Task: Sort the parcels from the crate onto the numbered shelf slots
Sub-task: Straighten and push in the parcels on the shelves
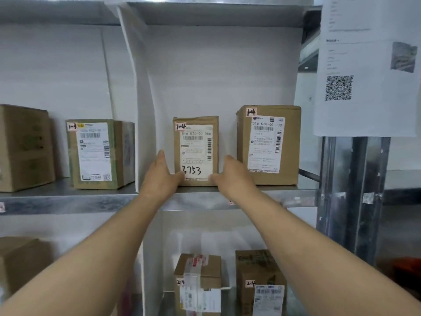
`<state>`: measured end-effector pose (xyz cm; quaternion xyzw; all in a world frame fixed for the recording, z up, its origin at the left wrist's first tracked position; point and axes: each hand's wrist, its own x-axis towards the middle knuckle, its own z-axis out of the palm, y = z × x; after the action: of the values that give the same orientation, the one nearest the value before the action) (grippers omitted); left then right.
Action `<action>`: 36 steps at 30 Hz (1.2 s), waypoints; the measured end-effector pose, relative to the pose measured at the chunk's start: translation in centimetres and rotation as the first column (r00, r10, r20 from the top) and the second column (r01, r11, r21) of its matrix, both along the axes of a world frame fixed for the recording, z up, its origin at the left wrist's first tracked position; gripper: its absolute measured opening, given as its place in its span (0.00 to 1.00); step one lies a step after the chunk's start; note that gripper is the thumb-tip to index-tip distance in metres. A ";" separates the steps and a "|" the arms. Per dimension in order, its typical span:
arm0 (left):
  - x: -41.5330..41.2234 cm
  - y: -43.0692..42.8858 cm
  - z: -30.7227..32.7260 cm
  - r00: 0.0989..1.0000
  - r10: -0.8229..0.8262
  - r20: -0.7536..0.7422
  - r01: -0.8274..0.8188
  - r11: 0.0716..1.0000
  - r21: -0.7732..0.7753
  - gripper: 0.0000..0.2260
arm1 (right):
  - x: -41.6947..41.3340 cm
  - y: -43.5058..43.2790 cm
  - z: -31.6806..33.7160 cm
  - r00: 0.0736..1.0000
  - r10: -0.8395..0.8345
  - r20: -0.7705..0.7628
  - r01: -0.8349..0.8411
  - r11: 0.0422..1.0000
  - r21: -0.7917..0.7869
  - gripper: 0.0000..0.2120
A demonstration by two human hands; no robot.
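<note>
The small parcel (196,151) stands upright on the upper shelf (91,197), just right of the white divider (141,110) and close to the shelf's near lip. Its corner tag reads 1-4 and "3753" is handwritten low on its label. The larger parcel (268,144) just to its right carries the same 1-4 tag, so the slot looks correct.

The left hand (159,176) lies against the parcel's left side, fingers straight and reaching towards the far wall, thumb touching the lower front corner. The right hand (232,176) mirrors it on the right side, its straight fingers in the narrow gap between the two 1-4 parcels, thumb at the lower front edge. Neither hand curls round the box (it looks more like flat pressing than a grasp).

The main risk, as I judge it, is the parcel's position. It is tall on a small base near the lip, so hands drawn back unevenly could drag it forward or tip it off the shelf onto the level below. The right fingers could also catch the larger parcel on the way out and skew it. A push too far left would jam the box against the divider. The crate is not in view.
</note>
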<state>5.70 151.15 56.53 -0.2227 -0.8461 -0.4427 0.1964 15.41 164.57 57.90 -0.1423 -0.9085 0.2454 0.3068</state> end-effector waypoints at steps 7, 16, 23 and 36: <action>-1.0 0.2 -0.3 0.996 -0.090 -0.018 0.090 0.996 -0.007 0.15 | -3.7 -0.4 -1.1 0.997 -0.073 0.016 0.073 0.997 -0.034 0.13; -1.0 -0.7 -0.6 0.993 -0.086 -0.080 0.087 0.996 0.011 0.15 | -2.9 -0.5 -1.5 0.996 -0.073 -0.049 0.072 0.997 -0.020 0.14; -1.4 -0.5 -0.6 0.995 -0.062 -0.075 0.058 0.997 -0.046 0.13 | -3.4 0.0 -1.8 0.996 -0.069 -0.057 0.068 0.998 -0.010 0.15; 3.0 -6.1 -3.0 0.890 -0.103 -0.444 0.113 0.994 -0.003 0.24 | -0.4 -1.6 -0.7 0.966 -0.039 -0.257 0.070 0.992 0.109 0.26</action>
<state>8.71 145.01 53.51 -0.3620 -0.7602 -0.4003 0.3617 14.97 162.94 57.19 -0.1164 -0.8703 0.1993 0.4350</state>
